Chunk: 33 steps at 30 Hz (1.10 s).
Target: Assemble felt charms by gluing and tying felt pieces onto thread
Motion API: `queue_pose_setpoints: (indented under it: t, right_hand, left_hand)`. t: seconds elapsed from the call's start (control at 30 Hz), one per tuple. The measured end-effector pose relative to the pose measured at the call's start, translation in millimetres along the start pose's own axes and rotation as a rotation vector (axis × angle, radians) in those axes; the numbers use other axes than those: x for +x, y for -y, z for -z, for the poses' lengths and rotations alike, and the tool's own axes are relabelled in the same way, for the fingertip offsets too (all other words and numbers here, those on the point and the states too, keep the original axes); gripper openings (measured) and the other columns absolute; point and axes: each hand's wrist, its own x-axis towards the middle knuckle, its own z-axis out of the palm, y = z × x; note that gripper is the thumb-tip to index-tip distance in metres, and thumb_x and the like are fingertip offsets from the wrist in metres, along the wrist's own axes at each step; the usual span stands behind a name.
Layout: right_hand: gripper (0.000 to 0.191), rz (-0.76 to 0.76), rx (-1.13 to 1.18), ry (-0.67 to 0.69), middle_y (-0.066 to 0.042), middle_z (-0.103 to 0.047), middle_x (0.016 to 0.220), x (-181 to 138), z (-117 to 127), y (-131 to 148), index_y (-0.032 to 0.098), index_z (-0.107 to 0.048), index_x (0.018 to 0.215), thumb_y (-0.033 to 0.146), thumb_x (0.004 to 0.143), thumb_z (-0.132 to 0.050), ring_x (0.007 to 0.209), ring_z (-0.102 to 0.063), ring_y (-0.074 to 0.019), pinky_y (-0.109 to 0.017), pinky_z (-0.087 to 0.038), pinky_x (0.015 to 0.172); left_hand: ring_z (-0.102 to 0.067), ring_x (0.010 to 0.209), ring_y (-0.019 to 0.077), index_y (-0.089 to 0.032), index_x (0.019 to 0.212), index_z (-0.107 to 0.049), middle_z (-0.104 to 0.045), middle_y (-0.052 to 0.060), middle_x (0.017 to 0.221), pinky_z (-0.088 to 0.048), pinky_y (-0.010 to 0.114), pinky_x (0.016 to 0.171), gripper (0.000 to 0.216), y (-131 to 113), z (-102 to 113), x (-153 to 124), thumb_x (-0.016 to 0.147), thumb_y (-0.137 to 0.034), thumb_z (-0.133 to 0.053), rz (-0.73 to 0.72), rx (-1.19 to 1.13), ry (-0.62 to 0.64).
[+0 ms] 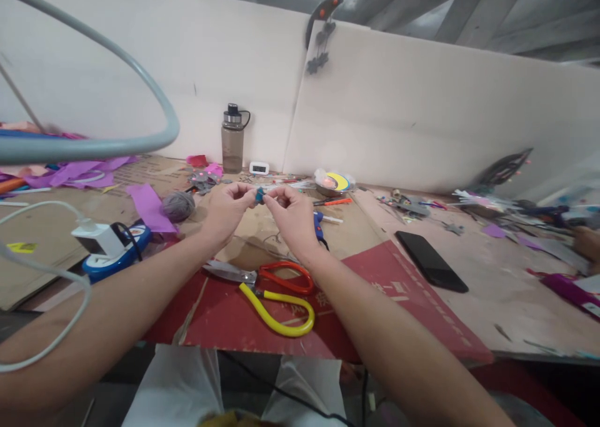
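Observation:
A small teal-blue piece [259, 195] is pinched between the fingertips of both hands above the table; its kind is too small to make out. My left hand [228, 209] grips it from the left, thumb and forefinger closed. From the right, my right hand [293, 217] pinches it too. Below the hands lie scissors with one red and one yellow handle [281, 317], their blades pointing left. A blue-handled tool, likely a glue gun [319, 226], is partly hidden behind my right wrist. Left of my left hand sits a ball of grey yarn [179, 207].
A water bottle [233, 140] and a small white digital clock [259, 168] stand by the white partition. A black phone [430, 261] lies at right. On the left are a blue power strip [117, 255], a white charger [99, 239] and purple scraps [150, 207]. Another person's hand [587, 247] shows far right.

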Motion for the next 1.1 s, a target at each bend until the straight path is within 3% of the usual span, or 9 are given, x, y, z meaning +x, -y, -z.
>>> queue_pose_setpoints:
  t: [0.23,0.6,1.1]
  right_hand:
    - [0.014,-0.105,0.055,-0.011,0.007,-0.041,0.052,0.9,0.6,-0.5,0.019,-0.060,0.067,0.032,0.072,-0.061,0.050,-0.034,-0.0088,-0.024,-0.026,0.049]
    - [0.011,-0.107,0.030,-0.036,0.006,-0.046,0.055,0.6,2.0,0.6,0.019,-0.059,0.066,0.029,0.070,-0.060,0.052,-0.037,-0.0087,-0.023,-0.028,0.050]
    - [0.017,-0.062,0.006,-0.059,0.005,-0.048,0.057,-0.9,4.2,-0.8,0.018,-0.058,0.069,0.035,0.072,-0.062,0.055,-0.038,-0.0092,-0.023,-0.028,0.051]
  left_hand:
    - [-0.051,0.062,0.0104,-0.017,0.073,-0.064,-0.059,-0.001,0.066,-0.040,0.024,0.063,0.015,1.7,0.3,-0.4,0.073,-0.032,-0.068,-0.031,0.008,0.039]
    - [-0.050,0.065,0.0111,-0.016,0.070,-0.064,-0.058,0.000,0.068,-0.041,0.025,0.066,0.014,-7.8,-2.6,-4.6,0.070,-0.029,-0.069,-0.004,-0.033,0.072]
    - [-0.049,0.066,0.0111,-0.016,0.074,-0.064,-0.059,-0.001,0.069,-0.040,0.025,0.069,0.017,-2.8,1.4,-1.1,0.073,-0.032,-0.069,-0.017,-0.051,0.186]
